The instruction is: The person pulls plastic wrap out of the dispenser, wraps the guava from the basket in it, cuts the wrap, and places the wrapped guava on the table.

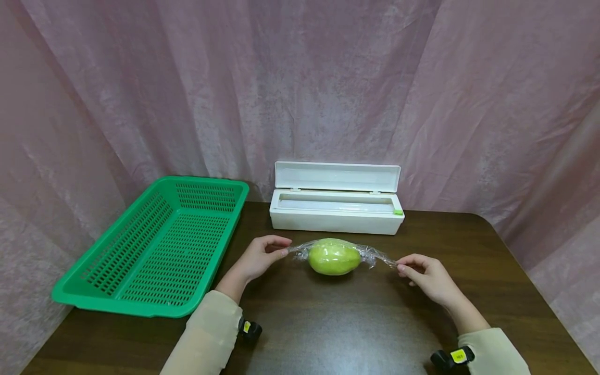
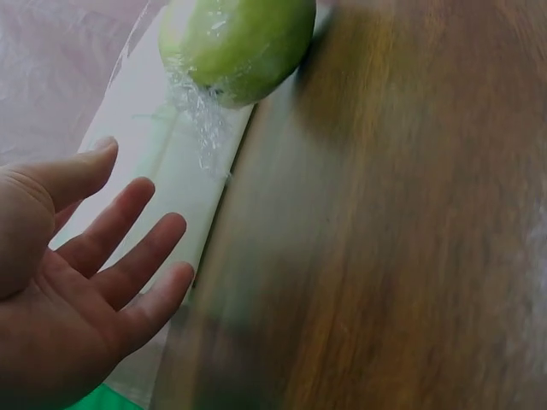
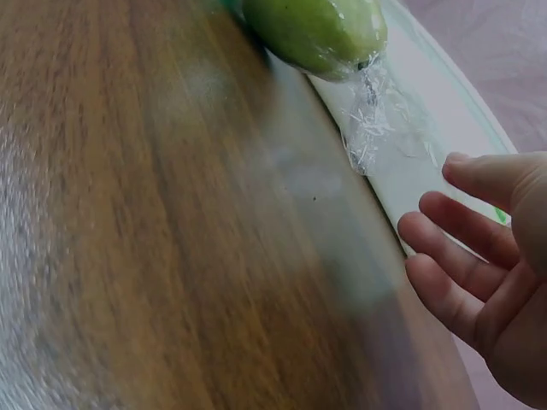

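An oval green fruit, mango-like (image 1: pixel 334 257), is wrapped in clear plastic wrap (image 1: pixel 373 254), its two ends drawn out sideways. Thumb and index finger of my left hand (image 1: pixel 259 259) pinch the left end. On the other side, my right hand (image 1: pixel 429 278) pinches the right end between thumb and index fingertip. The wrap stretches between both hands, with a shadow on the table under the fruit. In the left wrist view the other fingers (image 2: pixel 141 248) stand spread, and the thumb hides the index finger. Similar loose fingers (image 3: pixel 457 265) show in the right wrist view.
Behind the fruit stands a white wrap dispenser box (image 1: pixel 335 221) with its lid (image 1: pixel 337 176) raised. To the left lies a green plastic basket (image 1: pixel 220 245) with slotted sides. A brown wooden table (image 1: pixel 347 333) bears everything, against a pink curtain (image 1: pixel 328 78).
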The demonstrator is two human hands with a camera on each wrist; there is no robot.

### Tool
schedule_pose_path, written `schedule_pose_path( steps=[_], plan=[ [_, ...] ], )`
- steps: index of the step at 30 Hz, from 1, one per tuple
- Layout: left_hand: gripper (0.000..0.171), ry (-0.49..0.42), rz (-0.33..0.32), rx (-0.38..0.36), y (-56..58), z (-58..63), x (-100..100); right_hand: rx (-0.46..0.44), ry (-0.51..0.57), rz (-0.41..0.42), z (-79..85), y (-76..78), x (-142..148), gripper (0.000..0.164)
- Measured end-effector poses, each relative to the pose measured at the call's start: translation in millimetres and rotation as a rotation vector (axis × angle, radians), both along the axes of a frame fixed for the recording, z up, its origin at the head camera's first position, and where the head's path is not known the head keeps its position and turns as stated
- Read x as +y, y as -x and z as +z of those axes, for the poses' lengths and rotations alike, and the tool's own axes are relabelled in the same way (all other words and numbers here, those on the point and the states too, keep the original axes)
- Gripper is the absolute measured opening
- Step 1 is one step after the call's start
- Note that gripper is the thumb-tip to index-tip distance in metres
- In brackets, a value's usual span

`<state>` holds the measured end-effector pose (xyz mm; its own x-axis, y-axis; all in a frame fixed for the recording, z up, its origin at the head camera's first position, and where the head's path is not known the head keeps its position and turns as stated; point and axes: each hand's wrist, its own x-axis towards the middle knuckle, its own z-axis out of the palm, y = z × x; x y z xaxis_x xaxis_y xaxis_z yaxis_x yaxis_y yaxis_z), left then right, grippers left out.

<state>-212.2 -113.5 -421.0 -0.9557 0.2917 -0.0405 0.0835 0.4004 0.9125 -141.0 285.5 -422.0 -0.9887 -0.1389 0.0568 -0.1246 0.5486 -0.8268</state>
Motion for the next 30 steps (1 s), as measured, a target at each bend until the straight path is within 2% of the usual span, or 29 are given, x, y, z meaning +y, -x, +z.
schedule_pose_path(
  steps=[9,13,16,21,24,30],
  plan=[
    [0.036,0.094,-0.079,-0.046,-2.9,2.2,-4,0.012,-0.106,-0.026,0.7,-0.2,0,0.023],
    [0.046,0.132,-0.071,-0.037,-2.0,4.4,-4,0.025,-0.157,-0.057,1.0,0.0,2,0.025],
    [0.059,0.163,-0.037,-0.005,-0.1,7.8,-2,0.058,-0.207,-0.086,0.9,1.0,2,0.026],
    [0.079,0.242,-0.011,0.121,2.0,16.1,6,0.116,-0.228,-0.111,1.5,4.3,2,0.031],
    [0.083,0.286,-0.028,0.183,2.0,21.6,13,0.135,-0.206,-0.106,3.3,6.3,0,0.038],
    [0.083,0.384,-0.104,0.28,0.8,30.0,32,0.138,-0.199,-0.066,10.0,10.8,-7,0.054]
  ],
)
